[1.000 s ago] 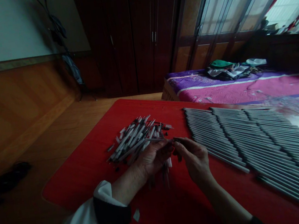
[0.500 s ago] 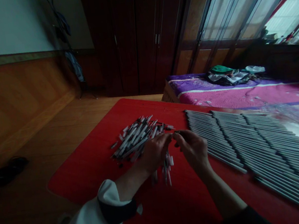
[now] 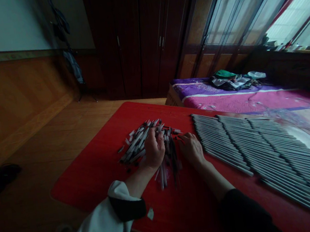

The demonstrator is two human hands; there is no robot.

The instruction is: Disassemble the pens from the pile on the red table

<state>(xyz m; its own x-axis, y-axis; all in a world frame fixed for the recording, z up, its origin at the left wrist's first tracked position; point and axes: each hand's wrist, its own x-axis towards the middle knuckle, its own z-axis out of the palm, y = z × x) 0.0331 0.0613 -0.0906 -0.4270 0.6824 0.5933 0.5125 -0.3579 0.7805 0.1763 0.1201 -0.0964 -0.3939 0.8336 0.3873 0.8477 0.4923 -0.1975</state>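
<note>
My left hand (image 3: 154, 148) is over the near right side of a loose pile of pen parts (image 3: 136, 145), its fingers curled. Anything in its grasp is hidden among the white tubes and dark pieces. Just right of the pile, my right hand (image 3: 192, 149) lies low on the red table (image 3: 91, 152), its bent fingertips touching the surface near small dark bits. What those fingers pinch, if anything, is too small to make out. Between the two hands, several slim pen tubes (image 3: 163, 176) lie pointing toward me, partly blurred.
Long rows of grey pens with dark ends (image 3: 222, 141) lie side by side along the table's right part. A bed (image 3: 213, 102) with a purple and pink cover stands beyond, bearing a heap of cloth and bags (image 3: 230, 80). Dark wardrobes (image 3: 138, 37) line the back.
My hands were together above the table and have separated. The left moved left and up to the pile; the right lowered to the tabletop. The view has shifted slightly.
</note>
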